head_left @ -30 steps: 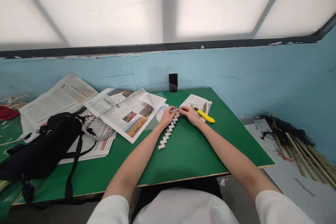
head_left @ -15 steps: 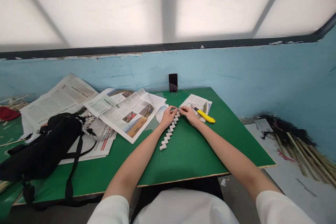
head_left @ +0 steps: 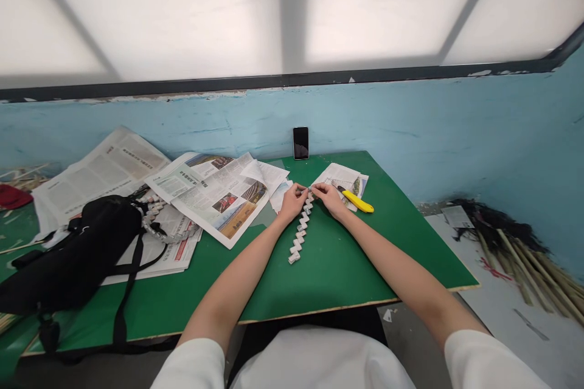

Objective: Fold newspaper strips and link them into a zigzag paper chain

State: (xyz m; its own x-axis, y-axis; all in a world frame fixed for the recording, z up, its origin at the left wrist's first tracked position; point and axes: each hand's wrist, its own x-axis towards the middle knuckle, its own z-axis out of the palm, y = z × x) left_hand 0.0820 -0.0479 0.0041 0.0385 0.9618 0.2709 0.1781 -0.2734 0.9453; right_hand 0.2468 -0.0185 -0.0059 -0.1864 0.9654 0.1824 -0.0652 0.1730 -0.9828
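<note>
One chain (head_left: 300, 236) of small folded-paper links, whitish grey with faint print marks, runs in a tight zigzag with toothed edges; it lies on the near side of the phone (head_left: 300, 143), slanting a little to the left as it comes toward the person, its loose end over the green table (head_left: 347, 273). Both hands meet at its far end, just on the near side of the phone: the left hand (head_left: 292, 200) and the right hand (head_left: 329, 197) each hold their fingertips narrow, pinching the chain there. There is one phone, standing upright by the wall, one yellow knife (head_left: 358, 201) to the near right of the phone, its dark end over a paper (head_left: 335, 175), and one black bag (head_left: 100, 249) far to the phone's near left. Beside the bag, also left of the phone, a second chain (head_left: 168, 235) curves, partly covered. The newspapers (head_left: 223, 194) left of the phone overlap too much to count, as do the sticks (head_left: 520, 267) low to its right. The fingers hide the pinched links, and the rest are too small to count surely. A red thing (head_left: 13, 196), far left of the phone, is cut off by the picture's edge.
</note>
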